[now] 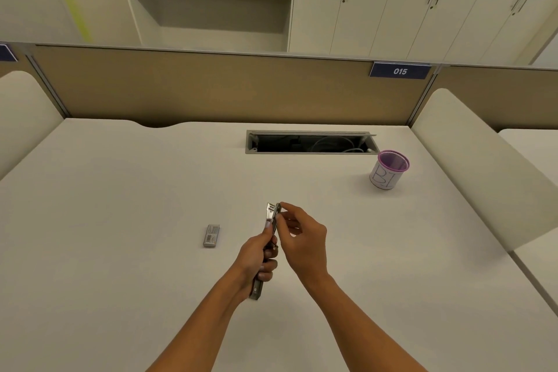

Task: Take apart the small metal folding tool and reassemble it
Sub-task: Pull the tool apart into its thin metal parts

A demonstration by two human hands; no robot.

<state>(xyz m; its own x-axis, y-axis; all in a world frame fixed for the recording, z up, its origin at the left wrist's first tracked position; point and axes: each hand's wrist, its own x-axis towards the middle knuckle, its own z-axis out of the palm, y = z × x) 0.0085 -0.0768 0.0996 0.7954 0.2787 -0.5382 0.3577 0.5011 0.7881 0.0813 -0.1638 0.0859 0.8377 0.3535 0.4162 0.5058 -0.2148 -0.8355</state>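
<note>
The small metal folding tool (271, 214) is held nearly upright above the white desk, its shiny top end pointing away from me. My left hand (258, 257) is wrapped around its lower half, and the dark bottom end sticks out below my palm. My right hand (302, 235) pinches the upper metal part between thumb and forefinger. The tool's middle is hidden by my fingers.
A small grey box (211, 235) with a printed label lies on the desk (120, 220) to the left of my hands. A purple-rimmed mesh cup (389, 170) stands at the back right. An open cable slot (311, 142) is set into the desk's far side.
</note>
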